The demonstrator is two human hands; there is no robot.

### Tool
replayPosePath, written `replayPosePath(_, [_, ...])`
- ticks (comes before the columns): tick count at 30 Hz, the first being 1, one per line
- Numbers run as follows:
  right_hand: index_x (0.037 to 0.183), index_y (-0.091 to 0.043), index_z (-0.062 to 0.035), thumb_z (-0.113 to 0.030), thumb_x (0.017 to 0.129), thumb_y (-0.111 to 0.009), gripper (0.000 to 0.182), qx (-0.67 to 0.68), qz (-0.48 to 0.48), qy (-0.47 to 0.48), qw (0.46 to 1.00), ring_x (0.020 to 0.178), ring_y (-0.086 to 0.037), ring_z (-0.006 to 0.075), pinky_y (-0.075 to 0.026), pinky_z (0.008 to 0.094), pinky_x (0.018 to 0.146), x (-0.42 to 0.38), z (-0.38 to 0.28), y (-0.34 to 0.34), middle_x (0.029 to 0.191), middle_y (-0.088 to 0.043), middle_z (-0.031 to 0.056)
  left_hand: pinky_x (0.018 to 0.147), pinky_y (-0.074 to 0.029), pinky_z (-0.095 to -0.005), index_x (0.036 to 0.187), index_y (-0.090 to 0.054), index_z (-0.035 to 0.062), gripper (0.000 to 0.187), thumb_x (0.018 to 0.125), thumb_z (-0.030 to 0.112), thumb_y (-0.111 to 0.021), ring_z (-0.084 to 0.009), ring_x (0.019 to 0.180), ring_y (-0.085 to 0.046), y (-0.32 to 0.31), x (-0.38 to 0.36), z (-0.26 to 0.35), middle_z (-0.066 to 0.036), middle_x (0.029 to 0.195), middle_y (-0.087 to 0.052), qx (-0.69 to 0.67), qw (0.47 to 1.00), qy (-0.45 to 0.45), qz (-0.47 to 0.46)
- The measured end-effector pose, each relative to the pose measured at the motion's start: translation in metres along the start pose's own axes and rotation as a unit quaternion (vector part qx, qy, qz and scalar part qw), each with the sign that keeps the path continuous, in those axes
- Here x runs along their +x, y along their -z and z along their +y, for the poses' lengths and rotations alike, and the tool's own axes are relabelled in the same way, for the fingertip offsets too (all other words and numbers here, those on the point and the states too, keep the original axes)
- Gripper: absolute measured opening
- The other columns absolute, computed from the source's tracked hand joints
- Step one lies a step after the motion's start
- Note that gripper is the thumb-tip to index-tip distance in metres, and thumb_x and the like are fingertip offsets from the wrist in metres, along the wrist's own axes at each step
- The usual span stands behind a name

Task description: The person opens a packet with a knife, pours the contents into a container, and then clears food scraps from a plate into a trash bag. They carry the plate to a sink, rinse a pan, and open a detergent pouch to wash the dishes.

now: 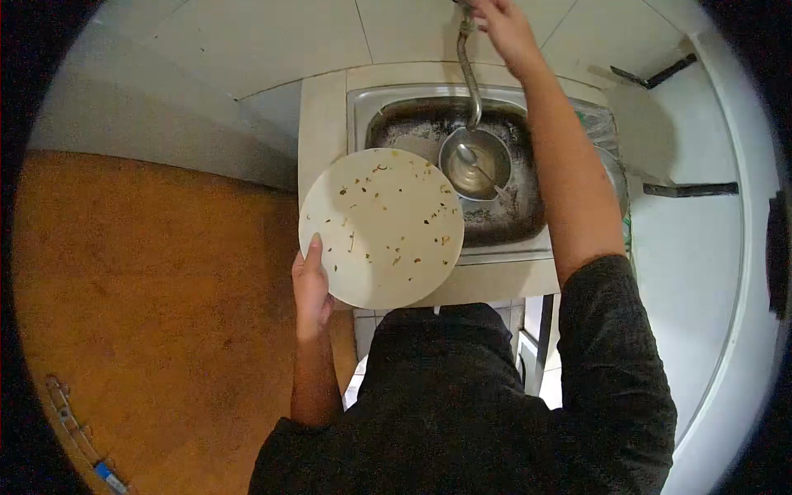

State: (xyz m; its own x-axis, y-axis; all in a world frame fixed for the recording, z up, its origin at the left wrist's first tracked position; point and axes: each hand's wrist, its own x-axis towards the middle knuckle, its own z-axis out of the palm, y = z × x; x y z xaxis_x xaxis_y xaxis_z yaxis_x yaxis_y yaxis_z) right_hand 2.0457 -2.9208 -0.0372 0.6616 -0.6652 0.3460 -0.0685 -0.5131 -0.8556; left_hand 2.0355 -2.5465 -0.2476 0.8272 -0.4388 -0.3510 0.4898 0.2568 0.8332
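Observation:
My left hand (311,285) is closed on the left rim of a white plate (384,235), thumb on top. Brown and yellowish food bits are scattered over the plate's face, which is turned up toward me. The plate overlaps the front left of a metal sink (503,227) with a dark, stained basin. At the top edge of the view, my right hand (502,31) reaches up to the faucet (468,70), its fingers closed at the handle. Below the spout, a metal bowl (448,177) sits in the sink with a spoon (467,154) in it.
A pale counter (322,107) surrounds the sink. Behind my right arm lies a clear plastic wrap (596,124) at the sink's right side. A white fridge (701,272) with dark handles stands to the right. Brown floor (165,313) lies to the left.

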Motion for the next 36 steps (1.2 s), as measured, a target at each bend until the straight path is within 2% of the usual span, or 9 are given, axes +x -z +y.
replayPosePath(8, [0.127, -0.049, -0.0024, -0.045, 0.091, -0.051, 0.056, 0.011, -0.005, -0.04, 0.999, 0.113, -0.05, 0.0249, -0.04, 0.039, 0.093, 0.022, 0.06, 0.051, 0.122, -0.055, 0.0157, 0.087, -0.049, -0.0322, 0.125, -0.047, -0.0047, 0.039, 0.097, 0.022, -0.049, -0.0196, 0.102, -0.06, -0.008, -0.013, 0.004, -0.014, 0.119, -0.058, 0.033, 0.997, 0.053, 0.049])
replayPosePath(10, [0.099, -0.058, -0.0005, -0.029, 0.092, -0.052, 0.03, 0.062, 0.15, 0.017, 0.987, 0.079, -0.058, 0.0143, -0.045, 0.0306, 0.07, -0.007, 0.104, 0.06, 0.085, -0.062, 0.0067, 0.087, -0.049, -0.0323, 0.125, -0.047, -0.0047, 0.039, 0.097, 0.022, -0.049, -0.0198, 0.102, -0.06, -0.009, -0.011, 0.006, -0.014, 0.119, -0.058, 0.036, 0.998, 0.043, 0.037])
replayPosePath(13, [0.09, -0.06, -0.004, -0.021, 0.093, -0.045, 0.023, -0.009, 0.017, -0.122, 0.992, 0.071, -0.055, 0.0139, -0.044, 0.0303, 0.067, -0.109, 0.217, 0.047, 0.077, -0.059, 0.0046, 0.087, -0.049, -0.0326, 0.125, -0.047, -0.0047, 0.039, 0.097, 0.021, -0.049, -0.0203, 0.102, -0.06, -0.006, -0.012, -0.003, -0.014, 0.119, -0.058, 0.031, 0.999, 0.009, 0.014])
replayPosePath(18, [0.093, -0.062, -0.0023, -0.024, 0.097, -0.038, 0.033, 0.257, 0.003, -0.295, 0.92, 0.071, -0.061, 0.0153, -0.049, 0.0313, 0.061, -0.204, 0.225, -0.027, 0.082, -0.062, 0.0083, 0.088, -0.048, -0.0332, 0.124, -0.047, -0.0048, 0.039, 0.097, 0.022, -0.049, -0.021, 0.103, -0.06, -0.009, -0.016, -0.008, -0.015, 0.119, -0.058, 0.044, 0.999, 0.009, 0.021])
replayPosePath(24, [0.095, -0.059, 0.0016, -0.027, 0.094, -0.051, 0.03, -0.056, -0.089, -0.345, 0.933, 0.066, -0.054, 0.0135, -0.046, 0.0301, 0.06, -0.213, 0.236, -0.022, 0.074, -0.055, 0.0032, 0.089, -0.048, -0.0339, 0.125, -0.046, -0.0052, 0.04, 0.096, 0.022, -0.05, -0.0219, 0.105, -0.059, -0.009, -0.012, -0.003, -0.015, 0.119, -0.058, 0.089, 0.995, 0.025, 0.034])
replayPosePath(26, [0.094, -0.06, 0.0015, -0.027, 0.094, -0.051, 0.03, -0.034, -0.012, -0.132, 0.991, 0.067, -0.056, 0.0142, -0.046, 0.0304, 0.061, -0.232, 0.246, -0.004, 0.073, -0.058, 0.0056, 0.089, -0.048, -0.0344, 0.126, -0.045, -0.0052, 0.04, 0.096, 0.022, -0.05, -0.0218, 0.104, -0.059, -0.004, -0.005, -0.003, -0.015, 0.118, -0.058, 0.064, 0.998, 0.009, 0.012])
replayPosePath(28, [0.1, -0.064, -0.0022, -0.024, 0.087, -0.057, 0.027, -0.109, 0.041, -0.232, 0.966, 0.092, -0.063, 0.037, -0.049, 0.0409, 0.082, -0.245, 0.204, 0.05, 0.096, -0.066, 0.0197, 0.089, -0.048, -0.0345, 0.127, -0.044, -0.0051, 0.041, 0.096, 0.021, -0.05, -0.0218, 0.105, -0.059, -0.004, -0.005, 0.0, -0.015, 0.119, -0.057, 0.058, 0.998, 0.018, -0.007])
replayPosePath(33, [0.111, -0.044, -0.0006, -0.025, 0.081, -0.065, 0.044, -0.275, 0.447, -0.215, 0.824, 0.075, -0.062, 0.0292, -0.05, 0.0366, 0.067, -0.324, 0.154, 0.122, 0.096, -0.059, 0.0195, 0.091, -0.048, -0.0342, 0.128, -0.043, -0.005, 0.042, 0.096, 0.021, -0.05, -0.022, 0.107, -0.058, 0.01, 0.004, -0.009, -0.015, 0.122, -0.056, 0.012, 0.998, 0.034, -0.051])
replayPosePath(36, [0.123, -0.034, -0.0042, -0.036, 0.084, -0.061, 0.057, 0.039, 0.568, -0.329, 0.753, 0.07, -0.057, 0.0265, -0.047, 0.0361, 0.057, -0.347, 0.118, 0.129, 0.083, -0.05, 0.0093, 0.091, -0.048, -0.0338, 0.128, -0.043, -0.0051, 0.042, 0.096, 0.021, -0.05, -0.0218, 0.108, -0.057, 0.012, 0.005, -0.016, -0.014, 0.123, -0.055, 0.018, 0.999, 0.008, -0.045])
